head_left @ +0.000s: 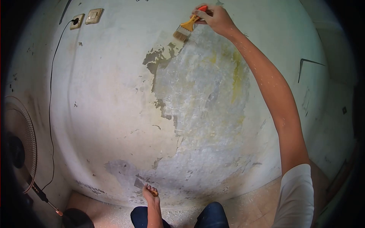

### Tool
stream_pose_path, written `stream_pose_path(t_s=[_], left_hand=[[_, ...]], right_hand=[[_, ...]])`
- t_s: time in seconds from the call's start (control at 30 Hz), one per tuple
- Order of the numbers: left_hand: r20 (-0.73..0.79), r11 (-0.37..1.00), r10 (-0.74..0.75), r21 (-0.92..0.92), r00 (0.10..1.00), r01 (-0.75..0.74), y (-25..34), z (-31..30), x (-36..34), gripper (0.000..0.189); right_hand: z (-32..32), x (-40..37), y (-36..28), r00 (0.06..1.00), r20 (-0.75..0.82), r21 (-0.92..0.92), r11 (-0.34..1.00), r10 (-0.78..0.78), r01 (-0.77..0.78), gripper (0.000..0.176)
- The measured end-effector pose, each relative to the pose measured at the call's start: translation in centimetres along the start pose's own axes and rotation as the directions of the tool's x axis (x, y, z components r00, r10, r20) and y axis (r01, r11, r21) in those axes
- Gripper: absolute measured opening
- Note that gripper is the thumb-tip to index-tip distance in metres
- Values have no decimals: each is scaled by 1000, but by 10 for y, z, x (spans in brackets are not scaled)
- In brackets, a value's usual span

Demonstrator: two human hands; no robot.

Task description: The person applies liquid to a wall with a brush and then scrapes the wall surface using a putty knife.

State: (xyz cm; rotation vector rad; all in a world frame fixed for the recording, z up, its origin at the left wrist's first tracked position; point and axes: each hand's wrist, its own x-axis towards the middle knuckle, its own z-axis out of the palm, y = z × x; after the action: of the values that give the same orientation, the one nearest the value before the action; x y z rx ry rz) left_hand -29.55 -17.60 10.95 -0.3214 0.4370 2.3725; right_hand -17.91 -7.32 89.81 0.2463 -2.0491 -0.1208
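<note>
High on the wall, my right hand [217, 19] is closed around the handle of a paintbrush [187, 25]. The brush has a yellow and red-orange handle, and its bristles point down and left, at the upper edge of a large peeled patch [205, 87]. Whether the bristle tips touch the wall is hard to tell. Low down, just above my knees, my left hand [150, 193] grips a scraper [139, 182] by its orange-brown handle. Its flat grey blade points up and left, close to the lower wall. Flecks of paint dot my right arm.
A standing fan [23, 146] is at the left, its base on the floor. A black cord [50, 102] hangs from a wall socket [77, 21] beside a light switch [94, 16]. Pale chips and dust litter the floor [247, 203] along the wall.
</note>
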Motion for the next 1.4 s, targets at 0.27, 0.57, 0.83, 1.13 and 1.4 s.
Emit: stream_pose_path(t_s=[0.27, 0.57, 0.83, 1.13, 1.4], left_hand=[[-37, 1000, 16, 10, 999, -16, 5, 3, -6, 13], [-93, 1000, -21, 14, 995, 22, -7, 1, 2, 10], [-63, 1000, -18, 16, 998, 19, -8, 0, 3, 9], [-47, 1000, -4, 16, 999, 4, -9, -3, 2, 11], [-36, 999, -26, 27, 999, 27, -16, -3, 11, 12]], right_hand=[[-39, 49, 41, 857, -251, -689, 705, -450, 168, 18], [-63, 40, 21, 924, -244, -420, 891, -293, 171, 17], [-83, 41, 23, 982, -84, -147, 977, -167, 153, 18], [-76, 33, 16, 997, 45, -97, 993, -67, 71, 19], [-37, 33, 4, 998, -27, -401, 915, -53, 38, 21]])
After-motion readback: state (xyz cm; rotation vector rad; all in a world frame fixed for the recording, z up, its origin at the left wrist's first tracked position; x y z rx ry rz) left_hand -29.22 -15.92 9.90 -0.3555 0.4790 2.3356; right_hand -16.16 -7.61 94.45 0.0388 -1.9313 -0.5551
